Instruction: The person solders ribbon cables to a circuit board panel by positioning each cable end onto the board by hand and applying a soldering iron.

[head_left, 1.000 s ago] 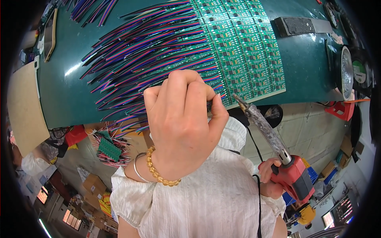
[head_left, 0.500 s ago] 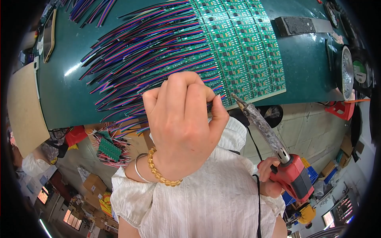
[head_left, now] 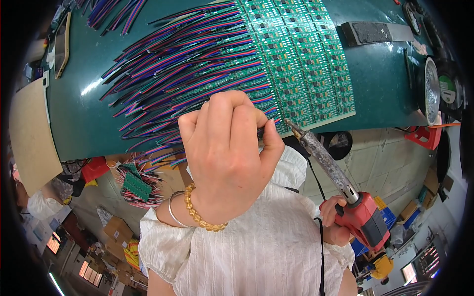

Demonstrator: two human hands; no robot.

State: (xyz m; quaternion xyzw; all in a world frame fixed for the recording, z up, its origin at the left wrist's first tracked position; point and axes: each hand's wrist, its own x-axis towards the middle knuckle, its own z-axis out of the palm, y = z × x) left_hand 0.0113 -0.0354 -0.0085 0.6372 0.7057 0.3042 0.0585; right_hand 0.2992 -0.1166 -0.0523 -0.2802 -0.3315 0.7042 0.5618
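Observation:
A panel of green circuit boards (head_left: 316, 59) lies on the bench, with rows of multicoloured ribbon wires (head_left: 192, 61) running left from its left part. My left hand (head_left: 227, 153) is closed over the panel's near edge, thumb and forefinger pinching a ribbon wire (head_left: 278, 120) whose end pokes out past the fingertips. The hand hides the rest of that wire. In my right hand (head_left: 335, 222) is a soldering iron (head_left: 323, 158) with a red and black handle, held below the bench edge. Its tip points up-left to the board, just right of the pinched wire end.
A dark rectangular block (head_left: 373, 33) and a round metal dish (head_left: 431, 91) are on the right of the green bench (head_left: 375, 98). A phone (head_left: 62, 47) lies far left. Below the bench sit a bundle of wired boards (head_left: 136, 185) and a red stool (head_left: 424, 137). The iron's black cord (head_left: 322, 256) hangs before me.
The soldering iron's tip has shifted slightly left, closer to the pinched wire end. My left hand has hardly moved and keeps its pinch.

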